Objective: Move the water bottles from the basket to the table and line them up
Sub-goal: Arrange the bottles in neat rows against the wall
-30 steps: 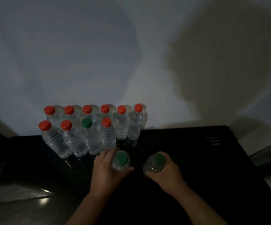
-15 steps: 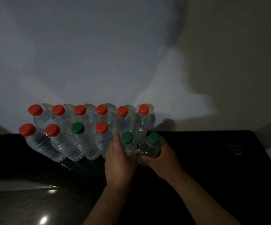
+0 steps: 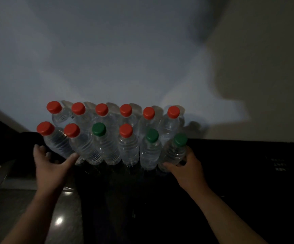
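Clear water bottles stand in two rows on the black table (image 3: 230, 173), against the wall. The back row (image 3: 126, 110) has red caps only. The front row runs red, red, green (image 3: 99, 129), red, green (image 3: 152, 135), green. My right hand (image 3: 186, 167) grips the base of the rightmost green-capped bottle (image 3: 175, 152). My left hand (image 3: 52, 164) is spread at the base of the leftmost front bottle (image 3: 56, 141), thumb reaching toward its neighbour (image 3: 82, 147). No basket is in view.
A pale wall (image 3: 142, 59) rises directly behind the bottles, with my shadow on its right side. A glossy grey surface (image 3: 19, 199) lies lower at the left of the table. Small white markings (image 3: 277, 164) sit on the table's right part.
Both hands carried two green-capped bottles forward into the front row's right end. My left hand released its bottle and moved to the row's left end; my right hand still holds its bottle.
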A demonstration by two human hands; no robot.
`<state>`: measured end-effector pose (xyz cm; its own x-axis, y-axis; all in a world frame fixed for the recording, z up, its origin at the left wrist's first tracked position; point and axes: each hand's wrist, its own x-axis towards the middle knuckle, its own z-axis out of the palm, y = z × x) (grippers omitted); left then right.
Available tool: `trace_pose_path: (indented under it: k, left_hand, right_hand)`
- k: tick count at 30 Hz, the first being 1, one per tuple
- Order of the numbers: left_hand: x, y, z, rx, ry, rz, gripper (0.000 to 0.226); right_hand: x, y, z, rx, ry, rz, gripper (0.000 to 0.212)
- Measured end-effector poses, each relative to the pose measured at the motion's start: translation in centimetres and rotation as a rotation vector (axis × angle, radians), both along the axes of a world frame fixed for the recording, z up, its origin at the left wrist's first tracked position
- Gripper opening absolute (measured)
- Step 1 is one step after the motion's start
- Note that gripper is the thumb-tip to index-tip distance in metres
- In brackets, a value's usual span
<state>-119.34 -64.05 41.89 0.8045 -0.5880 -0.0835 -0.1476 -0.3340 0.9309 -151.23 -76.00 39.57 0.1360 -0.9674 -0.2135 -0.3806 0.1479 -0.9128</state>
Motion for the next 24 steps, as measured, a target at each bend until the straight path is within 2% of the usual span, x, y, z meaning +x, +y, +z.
trace_pose_path:
  k: [3, 6, 9, 11, 18, 22, 24]
  left_hand:
    - [2.1, -0.8, -1.6, 0.062, -0.009, -0.181, 0.081]
    - [2.8, -1.2, -2.9, 0.048, 0.003, -0.202, 0.074]
    - [1.8, -1.4, -3.3, -0.013, -0.006, -0.187, 0.061]
    - [1.2, -1.5, -3.0, -0.032, -0.024, -0.180, 0.059]
    - [1.4, -1.5, -3.6, 0.013, -0.023, -0.139, 0.075]
    - [1.3, -1.7, -3.5, 0.023, -0.019, -0.148, 0.082]
    - [1.7, -1.1, -3.7, -0.019, 0.019, -0.190, 0.083]
  right_hand:
    - [1.4, -0.4, -0.8, -0.007, -0.077, -0.040, 0.064]
    - [2.2, 0.9, -2.1, -0.012, -0.102, -0.083, 0.071]
    - [3.8, 2.3, -3.3, -0.016, -0.071, -0.132, 0.106]
    - [5.1, 2.3, -3.8, -0.053, -0.066, -0.227, 0.115]
    - [7.6, 1.8, -3.9, -0.128, -0.088, -0.399, 0.103]
    - [7.5, 1.9, -4.1, -0.110, -0.067, -0.367, 0.105]
    - [6.3, 2.0, -4.3, -0.060, -0.103, -0.287, 0.097]
